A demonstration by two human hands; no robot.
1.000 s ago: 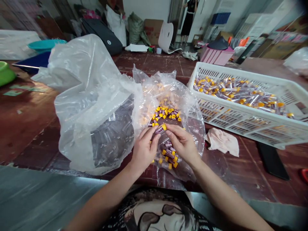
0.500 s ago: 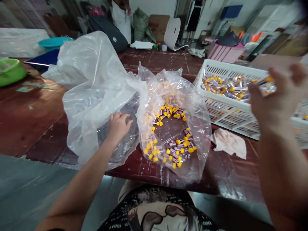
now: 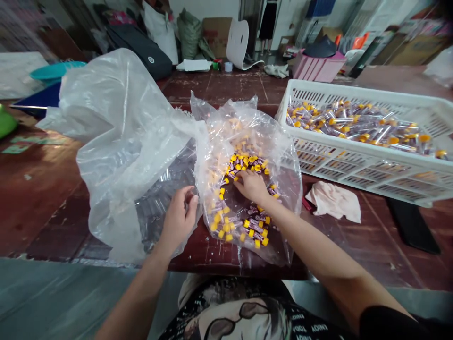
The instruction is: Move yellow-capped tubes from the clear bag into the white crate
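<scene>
My left hand (image 3: 180, 216) is over the opening of a clear plastic bag (image 3: 122, 127) holding clear, tube-like pieces (image 3: 159, 200). Its fingers are curled towards the thumb; whatever they hold is too small to make out. My right hand (image 3: 253, 188) reaches into a second clear bag (image 3: 283, 158), full of small yellow-capped pieces with purple patterned stems (image 3: 256, 226). Its fingertips are closed at one such piece (image 3: 232, 176) on the inner edge of the pile. Several more lie around the hand in a ring.
On the right stands a white slotted crate (image 3: 354, 156) of clear tubes with yellow caps. A pale cloth (image 3: 333, 200) and a flat black object (image 3: 412, 224) lie before it. A blue basin (image 3: 53, 71) is at the far left. Someone stands in the background.
My right hand has come from above the crate, where it was with a yellow-capped tube, leftwards into the bag of yellow-capped pieces. My left hand has lifted slightly and curled its fingers.
</scene>
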